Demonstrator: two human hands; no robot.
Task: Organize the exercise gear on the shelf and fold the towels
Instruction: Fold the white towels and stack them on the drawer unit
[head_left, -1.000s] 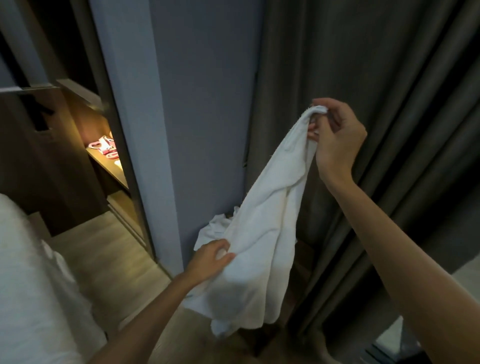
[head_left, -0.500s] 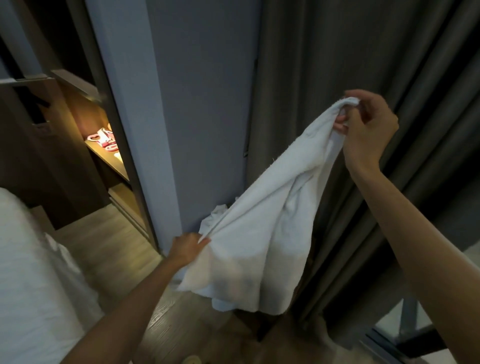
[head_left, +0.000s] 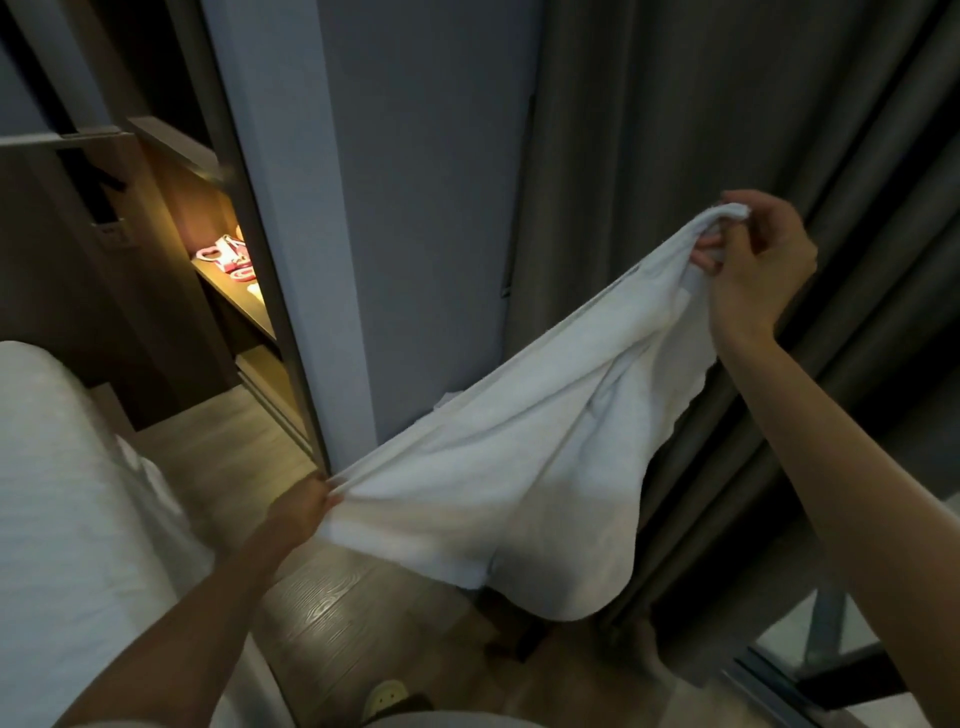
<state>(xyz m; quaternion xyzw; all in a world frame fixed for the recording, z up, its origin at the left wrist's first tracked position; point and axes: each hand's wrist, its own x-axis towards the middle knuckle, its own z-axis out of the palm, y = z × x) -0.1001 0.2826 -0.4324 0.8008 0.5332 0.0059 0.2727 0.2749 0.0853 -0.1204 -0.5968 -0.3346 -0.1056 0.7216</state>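
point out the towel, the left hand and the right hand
towel (head_left: 519, 457) head view, middle of the sagging cloth
left hand (head_left: 301, 512) head view, middle of the hand, at the towel's low end
right hand (head_left: 758, 267) head view, middle of the hand, at the towel's high end

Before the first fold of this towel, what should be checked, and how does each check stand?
1. Left hand pinches one end of the white towel: ok.
2. Right hand grips the opposite end: ok.
3. Towel stretched flat between hands: not ok, its middle sags in folds.
4. True corners held: cannot tell, cloth bunched in both grips.
5. Lower edge clear of the wooden floor: cannot tell.
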